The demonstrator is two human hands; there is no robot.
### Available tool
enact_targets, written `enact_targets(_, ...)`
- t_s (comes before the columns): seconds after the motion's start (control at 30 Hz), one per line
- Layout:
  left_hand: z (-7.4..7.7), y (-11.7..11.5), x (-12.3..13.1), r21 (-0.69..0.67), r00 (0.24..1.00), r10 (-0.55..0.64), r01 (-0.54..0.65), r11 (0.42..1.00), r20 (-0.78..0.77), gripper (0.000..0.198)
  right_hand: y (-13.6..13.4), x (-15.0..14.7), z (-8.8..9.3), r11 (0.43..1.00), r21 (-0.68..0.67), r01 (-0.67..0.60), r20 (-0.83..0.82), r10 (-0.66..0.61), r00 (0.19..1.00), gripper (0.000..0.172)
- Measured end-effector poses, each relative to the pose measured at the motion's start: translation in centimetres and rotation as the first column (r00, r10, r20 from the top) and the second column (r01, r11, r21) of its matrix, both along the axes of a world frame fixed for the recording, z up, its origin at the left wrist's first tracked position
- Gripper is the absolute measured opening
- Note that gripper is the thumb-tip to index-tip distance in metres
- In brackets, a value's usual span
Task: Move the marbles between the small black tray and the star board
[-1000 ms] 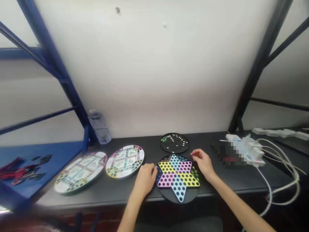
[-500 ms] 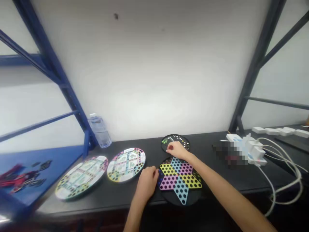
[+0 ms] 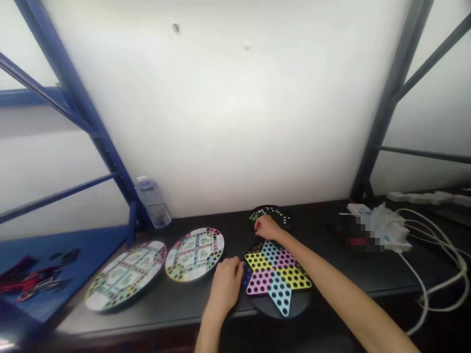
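Observation:
A Chinese checkers board (image 3: 280,287) with a yellow, pink and light blue star lies in front of me, dark pieces along its left side. My left hand (image 3: 225,284) rests at the board's left edge, fingers curled in; anything inside them is hidden. Behind the board sits a round black tray (image 3: 289,226) with small white and green pieces. Over the tray's front left part, my right hand (image 3: 268,228) is closed in a pinch. What its fingertips hold, if anything, is too small to make out. My right forearm passes over the board's right side.
Two round printed game boards (image 3: 195,254) lie to the left on the black table (image 3: 176,314). A clear plastic bottle (image 3: 154,206) leans by the blue frame post (image 3: 106,147). At right are a power strip (image 3: 395,240), white cables (image 3: 459,274) and a blurred-out dark object.
The camera view has shifted slightly. My right hand stays pinched over the black tray, and my left hand remains at the board's left edge.

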State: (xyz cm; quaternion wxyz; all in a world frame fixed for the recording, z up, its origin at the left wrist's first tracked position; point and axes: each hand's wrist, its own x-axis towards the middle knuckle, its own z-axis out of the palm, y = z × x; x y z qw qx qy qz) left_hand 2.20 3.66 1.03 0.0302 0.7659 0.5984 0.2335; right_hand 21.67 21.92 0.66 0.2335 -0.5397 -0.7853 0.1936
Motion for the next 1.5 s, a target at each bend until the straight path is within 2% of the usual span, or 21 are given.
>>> enact_targets(0.33, 0.1, 0.0, 0.1, 0.0, 1.0, 0.0, 0.0, 1.0, 0.005, 0.03, 0.5, 4.3, 0.6, 0.983, -0.049, -0.176, 0.002, 0.177, 0.984, 0.015)
enact_targets(0.73, 0.3, -0.1, 0.1, -0.002, 1.0, -0.012, 0.012, 1.0, 0.005, 0.03, -1.6, 9.3, 0.8, 0.967, -0.085, -0.239, -0.024, 0.238, 0.971, 0.016)
enact_targets(0.97, 0.2, 0.0, 0.2, -0.004, 1.0, -0.012, 0.012, 1.0, -0.005, 0.031, -2.6, 11.6, 0.7, 0.972, -0.039, -0.233, 0.018, 0.234, 0.972, 0.02)
enact_targets(1.23, 0.3, 0.0, 0.2, -0.007, 1.0, -0.017, 0.017, 1.0, -0.004, 0.031, -3.6, 13.6, 0.5, 0.968, 0.13, -0.213, 0.067, 0.205, 0.976, 0.026)
enact_targets(1.5, 0.5, -0.1, 0.2, -0.007, 1.0, -0.015, 0.015, 1.0, -0.009, 0.031, -3.2, 15.7, -0.2, 0.969, 0.174, -0.176, 0.07, 0.166, 0.984, 0.024)
